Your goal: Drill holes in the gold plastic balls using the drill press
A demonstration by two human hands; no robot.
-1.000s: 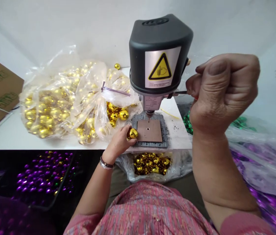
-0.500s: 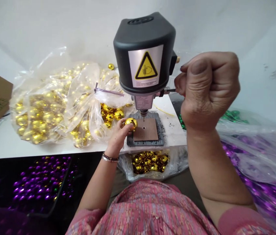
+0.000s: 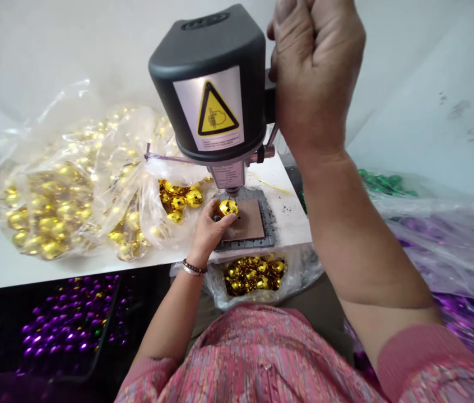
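- Gold ball (image 3: 228,207) — head view: small and mirror-faceted, set on the left edge of the brown plate (image 3: 251,223), right beneath the tip of the bench drill (image 3: 209,84).
- Probably light and hollow, with a hard, slick, faceted skin; likely to spin or skid under pressure, perhaps to crack. Best taken low at the sides, leaving the top bare.
- Left hand (image 3: 209,230): fingers (image 3: 217,215) curled close, thumb and fingertips pinching the ball from its left and near side.
- Right hand (image 3: 315,73): raised beside the machine's head and closed into a tight fist round the feed lever (image 3: 271,137) — grip end hidden inside the fist, only the thin rod showing below.
- Around: clear bag (image 3: 73,184) full of gold balls on the table (image 3: 291,215), just left of the plate; a second open bag (image 3: 254,274) of them below the table edge; a tray of purple balls (image 3: 69,327) at lower left; green beads (image 3: 382,182) at right.
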